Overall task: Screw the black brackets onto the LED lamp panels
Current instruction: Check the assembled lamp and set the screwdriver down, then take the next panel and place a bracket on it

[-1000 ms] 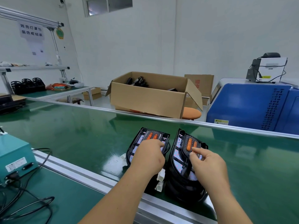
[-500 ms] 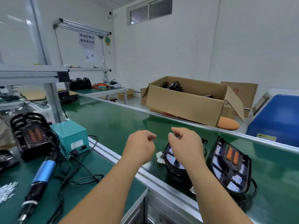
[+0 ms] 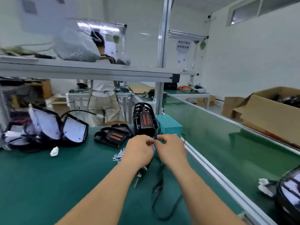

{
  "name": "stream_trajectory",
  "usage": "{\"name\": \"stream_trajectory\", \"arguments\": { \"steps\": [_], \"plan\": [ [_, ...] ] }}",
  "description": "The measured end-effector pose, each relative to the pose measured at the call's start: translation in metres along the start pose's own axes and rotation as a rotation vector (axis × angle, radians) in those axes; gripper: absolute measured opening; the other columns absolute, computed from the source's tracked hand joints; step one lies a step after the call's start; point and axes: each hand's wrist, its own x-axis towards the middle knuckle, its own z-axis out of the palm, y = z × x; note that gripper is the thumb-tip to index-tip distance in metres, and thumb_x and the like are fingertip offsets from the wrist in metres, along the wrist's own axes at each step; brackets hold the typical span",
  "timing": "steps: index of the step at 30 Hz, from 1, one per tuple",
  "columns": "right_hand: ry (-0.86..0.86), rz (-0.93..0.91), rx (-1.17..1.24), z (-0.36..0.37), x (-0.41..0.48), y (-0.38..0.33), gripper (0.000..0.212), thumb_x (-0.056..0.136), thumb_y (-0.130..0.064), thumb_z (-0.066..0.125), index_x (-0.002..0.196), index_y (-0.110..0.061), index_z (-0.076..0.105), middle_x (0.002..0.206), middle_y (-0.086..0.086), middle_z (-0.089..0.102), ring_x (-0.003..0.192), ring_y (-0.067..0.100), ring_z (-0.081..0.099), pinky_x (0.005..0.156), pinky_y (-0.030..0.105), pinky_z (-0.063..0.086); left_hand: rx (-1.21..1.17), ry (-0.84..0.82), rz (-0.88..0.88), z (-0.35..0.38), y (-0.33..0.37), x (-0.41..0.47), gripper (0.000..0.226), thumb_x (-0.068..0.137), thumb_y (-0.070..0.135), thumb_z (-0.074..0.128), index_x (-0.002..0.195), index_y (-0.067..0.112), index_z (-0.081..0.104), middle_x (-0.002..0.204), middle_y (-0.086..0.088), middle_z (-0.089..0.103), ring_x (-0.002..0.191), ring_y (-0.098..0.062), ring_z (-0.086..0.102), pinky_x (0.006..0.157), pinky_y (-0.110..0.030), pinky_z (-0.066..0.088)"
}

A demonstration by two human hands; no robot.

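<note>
Currently my left hand [image 3: 138, 150] and right hand [image 3: 172, 150] meet with fingers curled; blur hides any pinch, so I cannot tell. Black brackets [image 3: 144, 120] stand just beyond them and LED panels [image 3: 43, 125] lie far left. Risk: a screw from the pile [image 3: 118, 155] slipping into the cable [image 3: 160, 189] underneath.

A cardboard box [image 3: 267, 114] sits far right, a teal box [image 3: 168, 125] centre, and a person [image 3: 102, 95] stands behind, left of centre.
</note>
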Motion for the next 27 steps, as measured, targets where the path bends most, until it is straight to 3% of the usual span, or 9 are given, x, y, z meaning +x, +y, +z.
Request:
{"name": "stream_trajectory", "arguments": {
  "steps": [4, 7, 10, 13, 15, 16, 19, 23, 27],
  "plan": [
    [-0.156, -0.099, 0.031, 0.059, 0.003, -0.041, 0.035, 0.090, -0.025, 0.060, 0.123, -0.017, 0.069, 0.132, 0.000, 0.065, 0.122, 0.016, 0.056, 0.083, 0.018, 0.033, 0.011, 0.066, -0.104, -0.038, -0.051, -0.008, 0.029, 0.084, 0.004, 0.049, 0.079, 0.021, 0.072, 0.078, 0.003, 0.068, 0.081, -0.022, 0.061, 0.064, -0.027, 0.046],
    [-0.244, -0.112, 0.082, 0.100, -0.001, -0.069, 0.021, 0.087, -0.020, 0.058, 0.098, -0.017, 0.075, 0.108, 0.000, 0.072, 0.104, 0.022, 0.061, 0.078, 0.026, 0.043, -0.036, 0.133, -0.202, -0.059, -0.089, -0.016, 0.035, 0.083, 0.002, 0.046, 0.087, 0.025, 0.073, 0.071, 0.010, 0.062, 0.072, -0.016, 0.055, 0.054, -0.021, 0.037],
    [-0.318, -0.112, 0.098, 0.140, -0.006, -0.094, 0.020, 0.082, -0.014, 0.053, 0.062, -0.012, 0.053, 0.059, 0.003, 0.048, 0.062, 0.023, 0.040, 0.051, 0.033, 0.031, -0.109, 0.213, -0.286, -0.073, -0.125, -0.021, 0.041, 0.085, 0.001, 0.044, 0.101, 0.026, 0.073, 0.076, 0.013, 0.062, 0.072, -0.009, 0.054, 0.056, -0.020, 0.039],
    [-0.446, -0.049, 0.153, 0.183, -0.015, -0.107, 0.028, 0.084, -0.011, 0.050, 0.057, -0.014, 0.043, 0.057, 0.002, 0.040, 0.062, 0.021, 0.035, 0.055, 0.035, 0.028, -0.227, 0.279, -0.420, -0.077, -0.161, -0.026, 0.042, 0.086, 0.000, 0.043, 0.096, 0.028, 0.072, 0.087, 0.006, 0.071, 0.085, -0.017, 0.064, 0.071, -0.030, 0.054],
    [-0.478, 0.024, 0.210, 0.212, -0.021, -0.105, 0.021, 0.088, -0.015, 0.052, 0.069, -0.017, 0.059, 0.073, 0.003, 0.055, 0.074, 0.024, 0.048, 0.064, 0.035, 0.034, -0.311, 0.332, -0.509, -0.073, -0.183, -0.030, 0.040, 0.088, 0.001, 0.046, 0.092, 0.032, 0.070, 0.092, 0.008, 0.073, 0.089, -0.013, 0.066, 0.077, -0.030, 0.056],
    [-0.467, 0.043, 0.236, 0.224, -0.023, -0.102, 0.017, 0.092, -0.020, 0.053, 0.089, -0.017, 0.069, 0.091, 0.002, 0.065, 0.089, 0.022, 0.057, 0.071, 0.030, 0.037, -0.368, 0.366, -0.540, -0.070, -0.192, -0.031, 0.038, 0.090, 0.002, 0.048, 0.098, 0.031, 0.070, 0.096, 0.010, 0.073, 0.091, -0.008, 0.066, 0.076, -0.025, 0.054],
    [-0.387, 0.039, 0.265, 0.246, -0.012, -0.100, 0.035, 0.097, -0.027, 0.054, 0.128, -0.014, 0.062, 0.126, 0.003, 0.066, 0.119, 0.018, 0.057, 0.085, 0.018, 0.037, -0.520, 0.439, -0.602, -0.066, -0.208, -0.026, 0.039, 0.093, 0.007, 0.050, 0.125, 0.025, 0.062, 0.107, 0.014, 0.068, 0.095, 0.001, 0.061, 0.072, -0.016, 0.047],
    [-0.404, -0.035, 0.287, 0.262, 0.013, -0.102, 0.044, 0.096, -0.026, 0.055, 0.139, -0.018, 0.054, 0.077, -0.010, 0.062, 0.077, 0.002, 0.057, 0.076, 0.016, 0.036, -0.679, 0.508, -0.636, -0.066, -0.217, -0.020, 0.046, 0.093, 0.006, 0.048, 0.132, 0.030, 0.054, 0.112, 0.012, 0.064, 0.102, -0.009, 0.063, 0.093, -0.035, 0.054],
    [-0.407, -0.100, 0.254, 0.282, 0.032, -0.105, 0.045, 0.096, -0.024, 0.055, 0.141, -0.022, 0.052, 0.067, -0.010, 0.059, 0.069, 0.004, 0.057, 0.071, 0.017, 0.038, -0.815, 0.565, -0.623, -0.068, -0.222, -0.015, 0.038, 0.095, 0.002, 0.048, 0.116, 0.032, 0.054, 0.107, 0.014, 0.062, 0.089, 0.000, 0.063, 0.080, -0.027, 0.052]
  ]
}}
